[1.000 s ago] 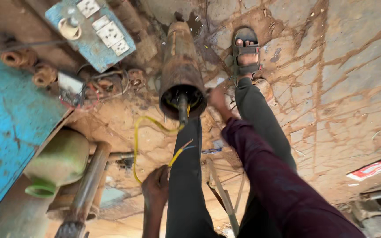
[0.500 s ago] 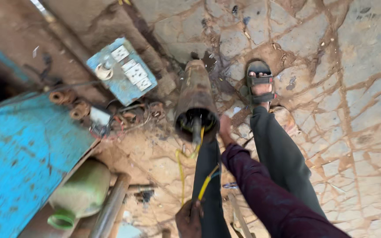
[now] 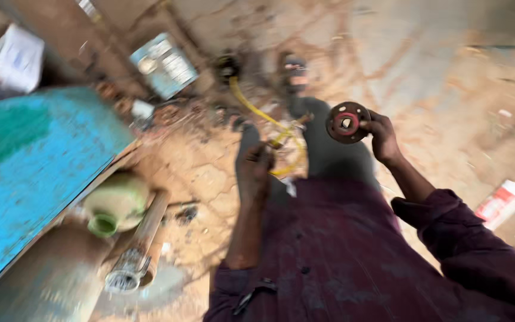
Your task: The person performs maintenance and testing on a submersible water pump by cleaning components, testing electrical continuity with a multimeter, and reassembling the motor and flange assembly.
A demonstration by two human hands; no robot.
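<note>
At the far left a pale box sits beyond the blue tabletop, and below the table's near edge a light green jug lies beside a metal pipe on the dusty cracked floor; all of this is smeared by camera motion, so edges are soft. A blue socket board lies farther off, near the dark motor body. A second ago the view looked straight down on that motor, which stood between the person's feet, with the right hand reaching down at its open end; now the view has swung back and the motor lies far from the hands, seen small at the top. The yellow wire still runs from it toward the person, and the left hand, curled closed over the knee, seems to grip the wire's near end, though blur hides the fingers. To its right, the right hand is now lifted clear of the motor and pinches a round flanged part by its rim between fingertips and thumb, holding it up, face toward the camera. That suggests the part has come off the motor's end, so the work appears to have moved from loosening to inspecting. The part is a dark, rusty disc with a red ring around a pale central hole and small holes near the edge. At the far right a red and white packet lies on the floor.
</note>
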